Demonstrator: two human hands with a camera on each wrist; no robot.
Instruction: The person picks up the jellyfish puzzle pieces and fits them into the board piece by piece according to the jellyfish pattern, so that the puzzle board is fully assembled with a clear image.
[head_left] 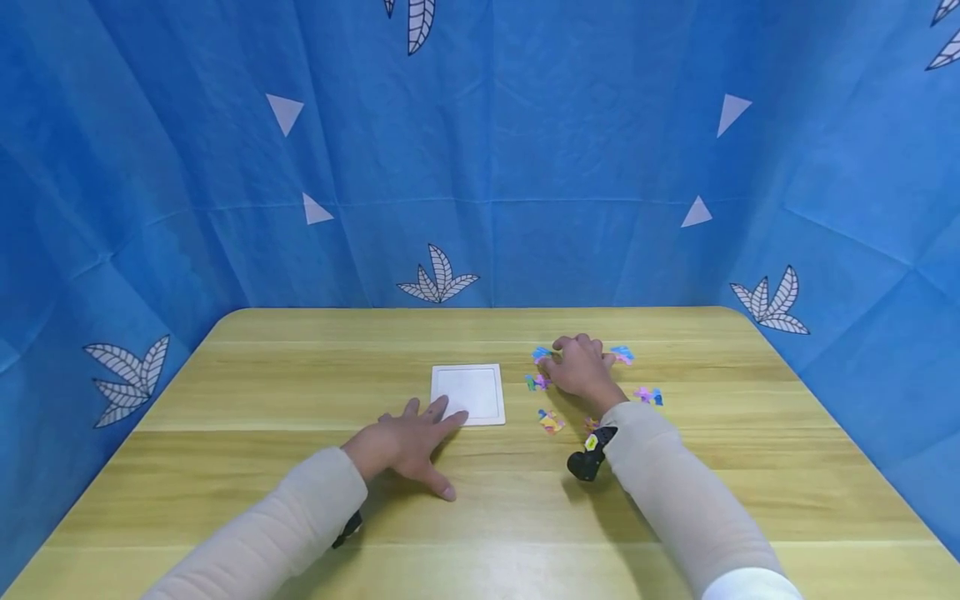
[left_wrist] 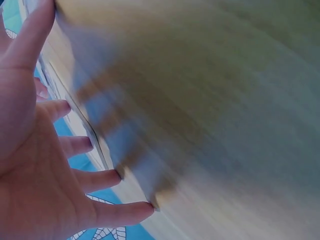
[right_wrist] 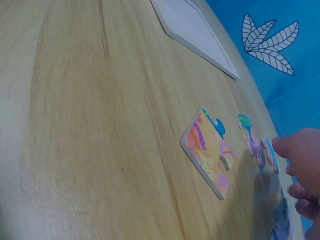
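Observation:
Fingers spread, my left hand lies with its fingertips at the near left part of a white square puzzle tray. The left wrist view shows those fingertips at the tray's edge and on the wood. My right hand is among scattered puzzle pieces, its thumb beside a blue-and-pink piece; no piece shows clearly in its grasp. Another blue-and-pink piece lies at its outer fingers. Nearer me is a yellow corner piece. What is under the right palm is hidden.
A green-and-purple piece, a pink-and-blue piece and a partly covered orange-pink piece lie around the right hand. The wooden table ends at a blue curtain behind it.

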